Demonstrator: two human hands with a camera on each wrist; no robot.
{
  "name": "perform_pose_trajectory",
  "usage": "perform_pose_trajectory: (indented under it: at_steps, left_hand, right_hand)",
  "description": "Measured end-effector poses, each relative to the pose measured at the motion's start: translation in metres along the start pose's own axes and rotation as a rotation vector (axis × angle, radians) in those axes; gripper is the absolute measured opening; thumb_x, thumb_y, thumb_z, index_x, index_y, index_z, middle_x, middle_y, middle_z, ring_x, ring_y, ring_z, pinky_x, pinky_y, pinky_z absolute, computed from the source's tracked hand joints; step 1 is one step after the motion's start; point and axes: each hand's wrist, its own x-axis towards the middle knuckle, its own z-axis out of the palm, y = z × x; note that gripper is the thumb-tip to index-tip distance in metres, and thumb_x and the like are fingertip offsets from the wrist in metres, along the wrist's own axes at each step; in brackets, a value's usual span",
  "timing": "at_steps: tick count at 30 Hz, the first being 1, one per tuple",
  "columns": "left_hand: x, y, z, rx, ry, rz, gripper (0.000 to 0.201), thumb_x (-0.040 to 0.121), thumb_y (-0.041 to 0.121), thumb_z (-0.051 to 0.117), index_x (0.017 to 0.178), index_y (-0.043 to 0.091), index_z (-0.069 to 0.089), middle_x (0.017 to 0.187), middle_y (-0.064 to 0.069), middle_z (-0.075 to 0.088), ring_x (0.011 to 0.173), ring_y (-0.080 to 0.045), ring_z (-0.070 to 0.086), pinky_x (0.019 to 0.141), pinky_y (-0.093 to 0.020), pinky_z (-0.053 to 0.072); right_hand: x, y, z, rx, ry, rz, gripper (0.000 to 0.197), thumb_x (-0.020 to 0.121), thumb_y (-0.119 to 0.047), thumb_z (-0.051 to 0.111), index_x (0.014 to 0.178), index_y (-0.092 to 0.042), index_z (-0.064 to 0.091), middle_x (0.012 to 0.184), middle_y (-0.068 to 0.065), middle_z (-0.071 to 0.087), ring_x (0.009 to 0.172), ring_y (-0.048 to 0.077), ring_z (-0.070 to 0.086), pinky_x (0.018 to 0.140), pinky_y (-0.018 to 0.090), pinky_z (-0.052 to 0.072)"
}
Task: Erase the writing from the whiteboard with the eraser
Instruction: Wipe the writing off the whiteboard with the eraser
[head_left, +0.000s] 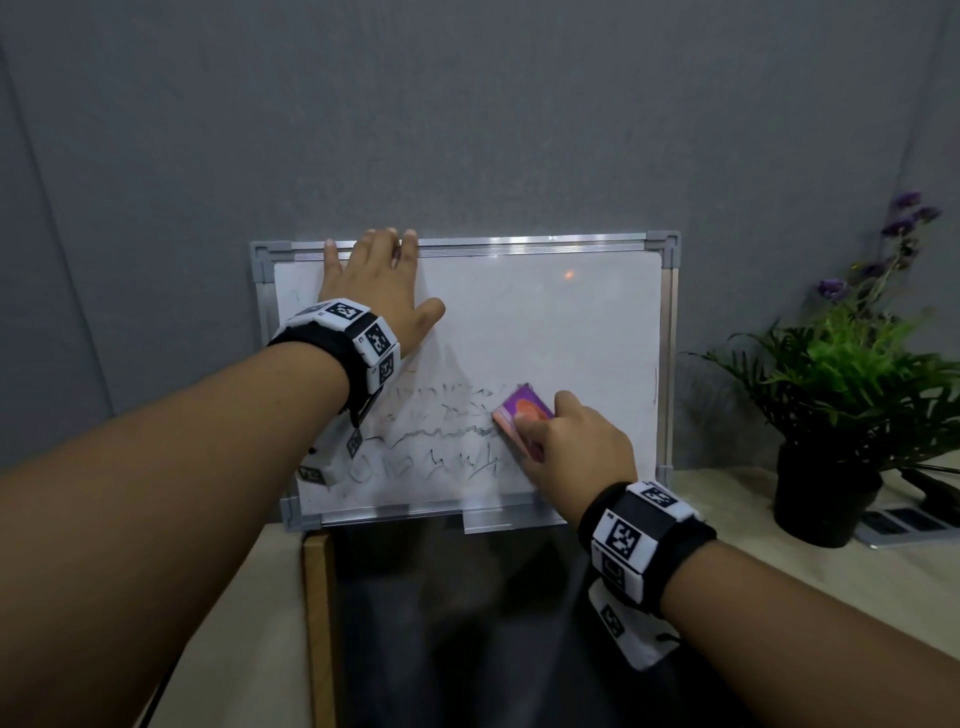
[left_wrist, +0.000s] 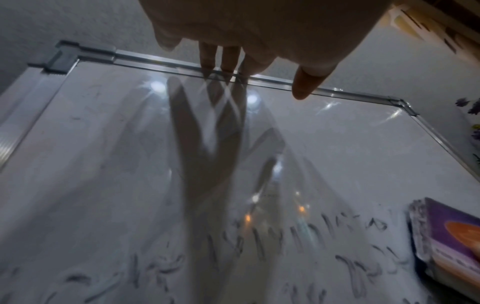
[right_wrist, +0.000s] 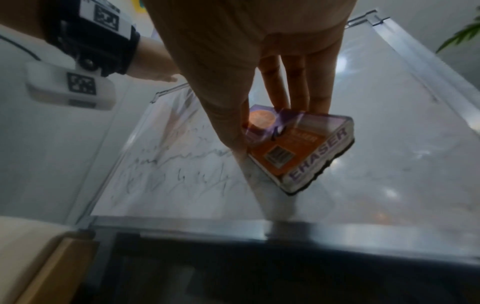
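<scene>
A silver-framed whiteboard (head_left: 571, 322) leans upright against the grey wall. Smeared dark writing (head_left: 441, 441) covers its lower left part; the upper and right parts look wiped. My left hand (head_left: 374, 280) lies flat on the board's upper left, straight fingers reaching the top frame (left_wrist: 272, 81). My right hand (head_left: 566, 441) grips a purple and orange eraser (head_left: 522, 410) between thumb and fingers and presses it on the board at the right end of the writing. The wrist views show the eraser (right_wrist: 298, 148) (left_wrist: 451, 242) with its felt side against the board.
A potted green plant (head_left: 841, 395) with purple flowers stands on the beige table (head_left: 779, 561) to the right of the board. A power strip (head_left: 904, 519) lies behind the pot. A dark panel with a wooden edge (head_left: 317, 623) lies below the board.
</scene>
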Motion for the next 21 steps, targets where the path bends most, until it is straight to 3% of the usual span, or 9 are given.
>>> perform_pose_trajectory:
  at_steps: [4,7,11,13,17,21]
  left_hand:
    - [0.0,0.0,0.0,-0.001,0.001,-0.002,0.078,0.087,0.052,0.038,0.151,0.014,0.015,0.149,-0.007,0.025,0.142,-0.026,0.017,0.116,-0.057,0.005]
    - [0.0,0.001,0.001,-0.002,0.003,-0.004,0.078,0.087,0.052,0.039,0.151,0.014,0.015,0.149,-0.007,0.025,0.142,-0.027,0.017,0.116,-0.057,0.005]
    - [0.0,0.002,0.0,0.009,-0.005,-0.002,0.078,0.087,0.052,0.038,0.151,0.014,0.014,0.151,-0.008,0.023,0.142,-0.027,0.016,0.116,-0.057,0.005]
    - [0.001,0.001,-0.001,0.019,-0.014,-0.003,0.079,0.087,0.053,0.037,0.151,0.014,0.013,0.151,-0.008,0.023,0.142,-0.027,0.016,0.116,-0.057,0.005]
    - [0.0,0.0,-0.002,0.016,-0.023,-0.003,0.078,0.087,0.053,0.037,0.151,0.015,0.013,0.151,-0.007,0.023,0.142,-0.026,0.016,0.116,-0.057,0.005]
    - [-0.001,0.002,-0.001,0.027,-0.023,0.0,0.079,0.088,0.052,0.036,0.152,0.014,0.01,0.153,-0.008,0.019,0.144,-0.027,0.012,0.116,-0.057,0.004]
  right_hand:
    - [-0.004,0.014,-0.001,-0.004,0.034,0.04,0.03,0.087,-0.056,0.055,0.083,-0.028,0.063,0.076,-0.001,0.034,0.058,0.022,0.039,0.046,0.024,0.033]
    - [0.005,0.015,-0.007,0.009,0.067,0.07,0.018,0.083,-0.047,0.063,0.091,-0.03,0.064,0.079,-0.002,0.034,0.06,0.021,0.04,0.048,0.024,0.034]
    - [0.013,-0.002,-0.01,0.048,0.053,0.03,0.022,0.082,-0.041,0.064,0.101,-0.03,0.061,0.085,-0.002,0.032,0.067,0.02,0.038,0.052,0.027,0.038]
    - [0.008,-0.009,-0.005,0.032,0.066,-0.019,0.02,0.086,-0.046,0.059,0.094,-0.028,0.063,0.082,-0.002,0.03,0.064,0.02,0.037,0.049,0.026,0.036]
    - [-0.005,0.0,0.003,-0.005,0.1,-0.026,0.041,0.091,-0.061,0.045,0.082,-0.026,0.063,0.077,-0.002,0.032,0.059,0.02,0.036,0.046,0.025,0.029]
    - [0.004,0.013,-0.005,0.019,0.136,0.034,0.025,0.084,-0.051,0.063,0.079,-0.027,0.062,0.076,-0.003,0.033,0.06,0.02,0.037,0.046,0.023,0.029]
